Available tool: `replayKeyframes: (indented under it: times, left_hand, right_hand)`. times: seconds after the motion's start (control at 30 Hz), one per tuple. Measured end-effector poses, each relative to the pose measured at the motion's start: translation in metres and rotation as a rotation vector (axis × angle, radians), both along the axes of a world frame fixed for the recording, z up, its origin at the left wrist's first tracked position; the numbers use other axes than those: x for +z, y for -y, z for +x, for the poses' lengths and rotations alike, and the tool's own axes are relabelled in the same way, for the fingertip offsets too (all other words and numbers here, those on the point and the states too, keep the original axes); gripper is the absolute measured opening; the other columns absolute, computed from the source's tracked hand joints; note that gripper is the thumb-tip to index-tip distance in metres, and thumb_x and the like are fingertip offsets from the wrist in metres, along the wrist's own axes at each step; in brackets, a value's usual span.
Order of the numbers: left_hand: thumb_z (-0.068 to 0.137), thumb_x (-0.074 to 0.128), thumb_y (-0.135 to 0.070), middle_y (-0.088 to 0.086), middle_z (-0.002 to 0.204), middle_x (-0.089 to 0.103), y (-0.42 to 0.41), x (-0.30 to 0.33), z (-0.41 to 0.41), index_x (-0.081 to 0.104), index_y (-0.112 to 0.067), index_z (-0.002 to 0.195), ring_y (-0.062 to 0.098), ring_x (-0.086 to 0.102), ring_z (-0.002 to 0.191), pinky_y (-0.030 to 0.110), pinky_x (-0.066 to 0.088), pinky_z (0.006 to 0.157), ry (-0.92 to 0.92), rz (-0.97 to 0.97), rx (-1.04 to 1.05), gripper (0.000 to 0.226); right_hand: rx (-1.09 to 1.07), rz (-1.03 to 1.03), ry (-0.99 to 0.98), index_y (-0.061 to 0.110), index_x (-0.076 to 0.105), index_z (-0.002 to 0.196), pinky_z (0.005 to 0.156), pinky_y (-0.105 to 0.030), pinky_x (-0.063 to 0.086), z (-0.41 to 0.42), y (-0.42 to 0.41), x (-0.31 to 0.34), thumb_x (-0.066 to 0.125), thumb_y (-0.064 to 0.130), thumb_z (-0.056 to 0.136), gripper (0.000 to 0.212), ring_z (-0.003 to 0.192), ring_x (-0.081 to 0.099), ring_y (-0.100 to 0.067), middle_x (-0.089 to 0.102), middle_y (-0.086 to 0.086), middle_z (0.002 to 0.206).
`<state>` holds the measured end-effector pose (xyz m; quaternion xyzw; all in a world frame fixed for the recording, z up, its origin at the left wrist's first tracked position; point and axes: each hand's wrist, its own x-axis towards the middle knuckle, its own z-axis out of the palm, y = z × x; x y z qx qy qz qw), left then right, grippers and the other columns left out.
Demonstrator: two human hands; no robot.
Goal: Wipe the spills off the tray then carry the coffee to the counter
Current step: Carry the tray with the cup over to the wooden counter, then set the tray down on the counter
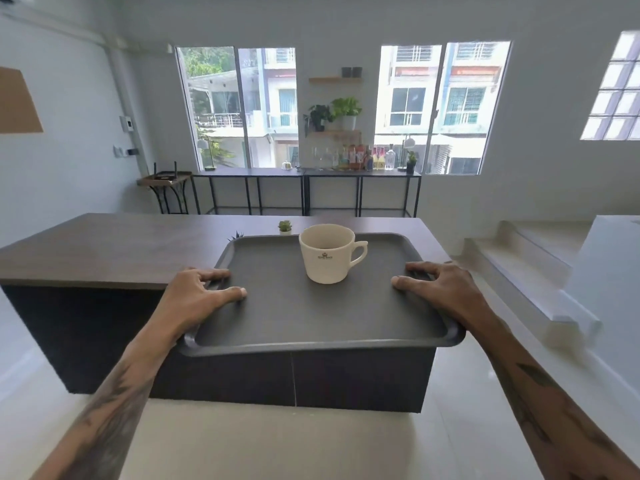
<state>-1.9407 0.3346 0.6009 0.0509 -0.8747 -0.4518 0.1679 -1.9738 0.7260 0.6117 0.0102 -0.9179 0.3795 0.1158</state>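
We hold one dark grey tray [311, 317] with both hands, and it juts out past the near edge of the dark wood surface [114, 247]. Our left hand [199, 294] is clamped on the tray's left rim, thumb lying on the tray floor and fingers curled over and under the edge. Just right of that thumb the tray floor is bare and matte, and we see no wet patches on it.

Between the two hands, toward the far side of the tray, stands one cream coffee cup [329, 254], upright, its handle turned toward our right hand. A small dark crown emblem is printed on its front with a line of lettering beneath it, too small for us to read. We cannot tell what is inside the cup from this angle.

Beyond the tray's far rim, past the left hand's reach, sit two tiny potted plants [284, 226], one green in a pale pot, the other dark and spiky and mostly hidden by the rim.

Our right hand [440, 289] grips the tray's right rim the same way, thumb on top.
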Motion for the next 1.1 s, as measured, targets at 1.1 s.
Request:
replayKeyframes:
  times: [1.1]
  left_hand:
    - [0.07, 0.086, -0.033, 0.001, 0.113, 0.046, 0.035, -0.203, -0.479, 0.068, -0.017, 0.126, 0.012, 0.049, 0.103, 0.022, 0.037, 0.094, 0.244, -0.186, 0.144, 0.06]
  right_hand:
    - [-0.119, 0.061, 0.028, 0.022, 0.07, 0.117, 0.075, -0.028, 0.05, -0.478, 0.068, -0.228, 0.079, 0.049, 0.066, 0.058, 0.076, 0.053, -0.016, 0.043, -0.003, 0.093]
